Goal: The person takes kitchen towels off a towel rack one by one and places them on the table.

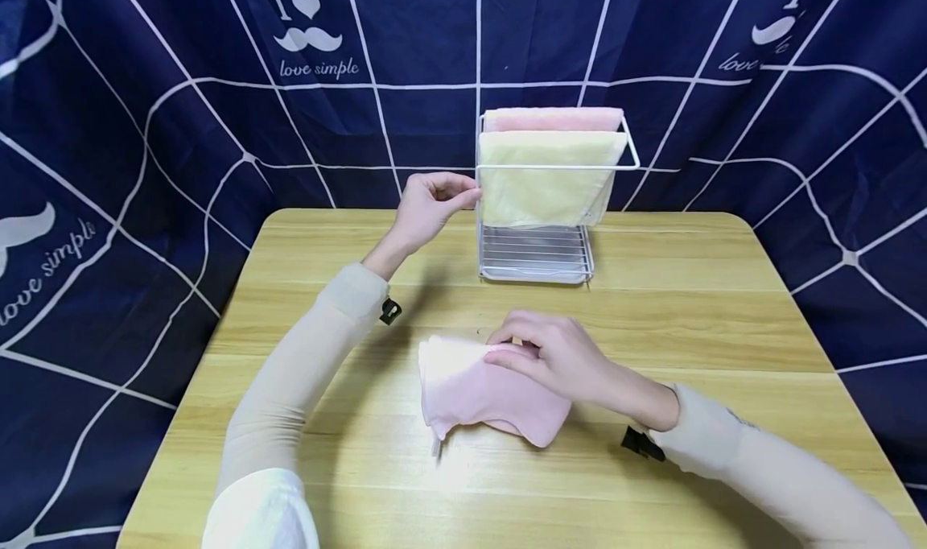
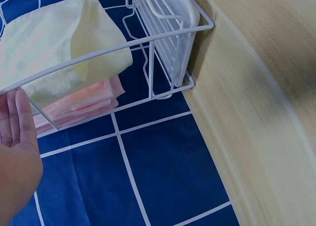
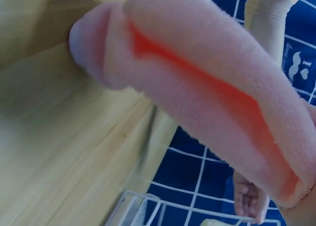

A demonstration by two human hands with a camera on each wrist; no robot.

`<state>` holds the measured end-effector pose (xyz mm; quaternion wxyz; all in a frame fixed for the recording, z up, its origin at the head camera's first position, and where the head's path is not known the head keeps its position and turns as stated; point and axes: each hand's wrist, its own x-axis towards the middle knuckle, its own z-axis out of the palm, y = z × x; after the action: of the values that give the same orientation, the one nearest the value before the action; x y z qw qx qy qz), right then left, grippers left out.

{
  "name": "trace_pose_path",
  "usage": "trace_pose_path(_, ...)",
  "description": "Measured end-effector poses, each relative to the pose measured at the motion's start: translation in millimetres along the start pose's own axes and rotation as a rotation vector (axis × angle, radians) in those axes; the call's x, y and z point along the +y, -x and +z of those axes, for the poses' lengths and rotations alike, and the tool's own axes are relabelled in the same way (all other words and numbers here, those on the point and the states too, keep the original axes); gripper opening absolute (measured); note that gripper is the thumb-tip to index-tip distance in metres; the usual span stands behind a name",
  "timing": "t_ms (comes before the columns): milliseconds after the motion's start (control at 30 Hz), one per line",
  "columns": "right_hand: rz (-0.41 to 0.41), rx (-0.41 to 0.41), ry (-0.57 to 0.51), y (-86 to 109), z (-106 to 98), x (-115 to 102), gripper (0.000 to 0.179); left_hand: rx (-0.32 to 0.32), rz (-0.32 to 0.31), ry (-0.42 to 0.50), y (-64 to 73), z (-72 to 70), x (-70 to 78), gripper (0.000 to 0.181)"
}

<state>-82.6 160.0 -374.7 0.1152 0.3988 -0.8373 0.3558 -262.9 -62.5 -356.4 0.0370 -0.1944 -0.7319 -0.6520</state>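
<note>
My left hand [image 1: 434,203] pinches the left side of a white wire rack [image 1: 536,275] at the back of the table. In the left wrist view its fingertips [image 2: 22,110] lie at the rack's front wire, beside a hanging pale yellow towel [image 2: 44,43]. Behind that towel a pink towel [image 1: 554,119] hangs over another bar. My right hand [image 1: 554,356] holds a folded pink towel [image 1: 500,404] by its top edge, thumb in front, close over the table. From the right wrist this towel [image 3: 197,87] shows a fold open along its length and hides most of the hand.
A slatted tray [image 1: 536,251] forms the rack's base. The wooden table [image 1: 688,468] stretches around it to rounded back corners. Dark blue curtain [image 1: 413,26] with white lines hangs close behind and along both sides.
</note>
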Motion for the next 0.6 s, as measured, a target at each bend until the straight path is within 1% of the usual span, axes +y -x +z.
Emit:
trace_pose_path(67,0.024,-0.015,-0.001,-3.4,1,4,0.008,0.000,-0.002,0.002,0.1,-0.3,-0.2,0.013)
trace_pose_path(300,0.103,-0.075,0.013,-12.0,7,20,0.005,0.006,0.006,0.003,0.3,0.5,0.8,0.012)
trace_pose_path(500,0.159,-0.090,0.025,-19.8,9,33,0.006,0.003,0.002,0.012,0.5,0.5,1.0,0.012)
trace_pose_path(600,0.174,-0.092,0.025,-23.0,11,41,0.007,-0.003,0.004,0.013,0.4,0.4,0.5,0.014)
